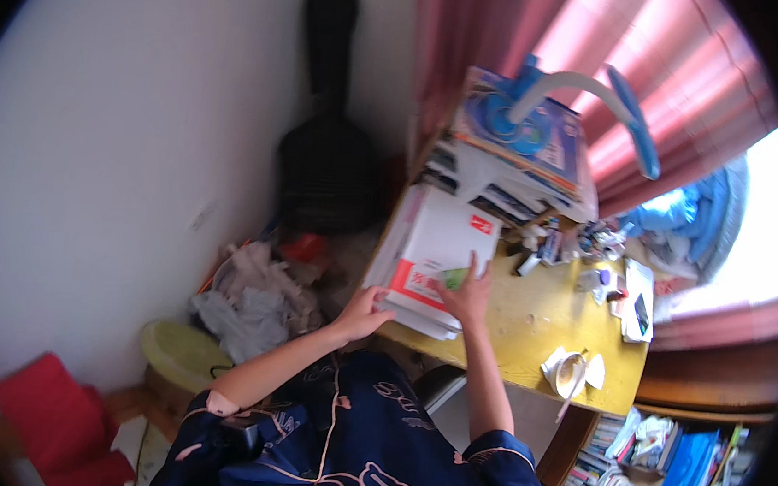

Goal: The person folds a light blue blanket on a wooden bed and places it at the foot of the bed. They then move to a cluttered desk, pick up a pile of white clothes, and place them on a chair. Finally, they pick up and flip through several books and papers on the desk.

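Observation:
A white paperback book (445,230) with a red band and a small green patch lies on top of a stack of books and papers (417,320) on the yellow desk. My right hand (469,297) rests over the right part of its cover, fingers spread. At the lower left corner of the stack is my left hand (365,314), its fingers and thumb around the edge; whether it grips anything there is hidden by the blur.
Behind the stack, a blue-and-white desk lamp (520,126) stands on piled books. To the right, a bowl (568,373) with a utensil sits near the desk's (510,323) front edge. A phone (642,314) lies on papers. Bags (244,314) and a black instrument case (325,175) are left.

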The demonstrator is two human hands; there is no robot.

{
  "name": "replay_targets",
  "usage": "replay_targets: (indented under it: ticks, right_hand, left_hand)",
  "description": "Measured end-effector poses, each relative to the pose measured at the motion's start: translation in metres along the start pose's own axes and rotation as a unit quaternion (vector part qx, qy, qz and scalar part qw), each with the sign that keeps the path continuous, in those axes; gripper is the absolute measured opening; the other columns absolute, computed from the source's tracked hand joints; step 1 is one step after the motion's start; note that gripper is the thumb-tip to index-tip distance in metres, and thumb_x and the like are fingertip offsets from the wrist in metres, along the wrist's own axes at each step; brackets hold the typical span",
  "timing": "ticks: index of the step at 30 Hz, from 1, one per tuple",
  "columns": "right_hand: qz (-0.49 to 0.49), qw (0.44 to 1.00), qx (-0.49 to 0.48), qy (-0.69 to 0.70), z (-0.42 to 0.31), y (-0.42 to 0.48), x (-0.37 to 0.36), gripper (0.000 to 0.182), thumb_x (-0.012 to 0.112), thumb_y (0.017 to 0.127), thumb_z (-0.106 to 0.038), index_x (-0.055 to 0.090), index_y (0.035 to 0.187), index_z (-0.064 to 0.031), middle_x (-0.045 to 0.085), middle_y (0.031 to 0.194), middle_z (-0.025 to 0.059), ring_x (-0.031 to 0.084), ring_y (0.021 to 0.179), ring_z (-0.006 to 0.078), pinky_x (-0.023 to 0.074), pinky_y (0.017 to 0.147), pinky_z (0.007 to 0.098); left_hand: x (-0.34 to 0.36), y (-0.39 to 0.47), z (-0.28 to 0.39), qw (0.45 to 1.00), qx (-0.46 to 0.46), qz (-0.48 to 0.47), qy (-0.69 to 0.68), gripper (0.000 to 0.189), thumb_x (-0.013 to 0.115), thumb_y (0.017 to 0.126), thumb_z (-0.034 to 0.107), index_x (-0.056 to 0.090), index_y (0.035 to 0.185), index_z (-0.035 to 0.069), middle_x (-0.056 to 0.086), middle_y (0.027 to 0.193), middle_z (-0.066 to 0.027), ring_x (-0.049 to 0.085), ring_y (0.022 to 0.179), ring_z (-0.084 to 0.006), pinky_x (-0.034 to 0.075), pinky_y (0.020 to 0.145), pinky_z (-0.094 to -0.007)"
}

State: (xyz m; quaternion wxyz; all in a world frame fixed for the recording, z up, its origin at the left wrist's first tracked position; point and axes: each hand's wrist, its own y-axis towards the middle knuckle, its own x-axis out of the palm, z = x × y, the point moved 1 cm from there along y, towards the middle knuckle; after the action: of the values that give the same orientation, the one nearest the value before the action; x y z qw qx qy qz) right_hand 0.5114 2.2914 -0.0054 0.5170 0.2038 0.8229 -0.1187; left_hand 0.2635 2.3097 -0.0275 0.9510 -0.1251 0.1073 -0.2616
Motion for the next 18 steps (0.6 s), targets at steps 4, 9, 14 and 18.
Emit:
replay_targets:
  ticks: [4,9,14,18]
  right_hand:
    - [-0.023,0.998,0.025,-0.051,0.018,0.009,0.019,0.097,0.077,0.068,-0.057,0.034,0.148,-0.0207,0.022,0.150,0.0321,0.025,0.137,0.0506,0.0320,0.108,0.0562]
    - [0.030,0.997,0.001,0.067,0.042,-0.003,0.019,0.069,0.075,0.075,-0.043,0.052,0.130,-0.0098,0.034,0.144,0.0281,0.035,0.132,0.0463,0.0364,0.107,0.0481]
    - [0.110,0.961,0.067,0.245,0.071,-0.009,0.003,0.055,0.073,0.077,-0.032,0.057,0.120,-0.0017,0.050,0.128,0.0212,0.053,0.117,0.0377,0.0443,0.099,0.0420]
    - [0.150,0.959,0.153,0.186,0.121,-0.016,0.003,0.057,0.074,0.075,-0.032,0.057,0.120,-0.0034,0.049,0.129,0.0223,0.052,0.116,0.0401,0.0453,0.098,0.0449]
  left_hand:
    - [0.026,0.015,-0.028,0.973,0.129,0.070,0.177,0.067,0.077,0.074,0.021,0.045,0.130,0.002,0.046,0.120,-0.0203,0.044,0.115,-0.0345,0.038,0.100,-0.0423]
    - [0.035,0.041,-0.032,0.961,0.137,0.073,0.228,0.080,0.076,0.072,0.017,0.033,0.138,0.002,0.029,0.134,-0.0239,0.032,0.127,-0.0416,0.027,0.110,-0.0470]
    - [0.032,0.062,-0.049,0.964,0.107,0.076,0.230,0.084,0.076,0.072,0.014,0.030,0.141,0.005,0.030,0.138,-0.0225,0.030,0.131,-0.0410,0.025,0.112,-0.0464]
    - [0.050,0.057,-0.043,0.968,0.103,0.082,0.215,0.091,0.075,0.071,0.011,0.024,0.146,0.005,0.028,0.142,-0.0243,0.028,0.133,-0.0411,0.024,0.113,-0.0463]
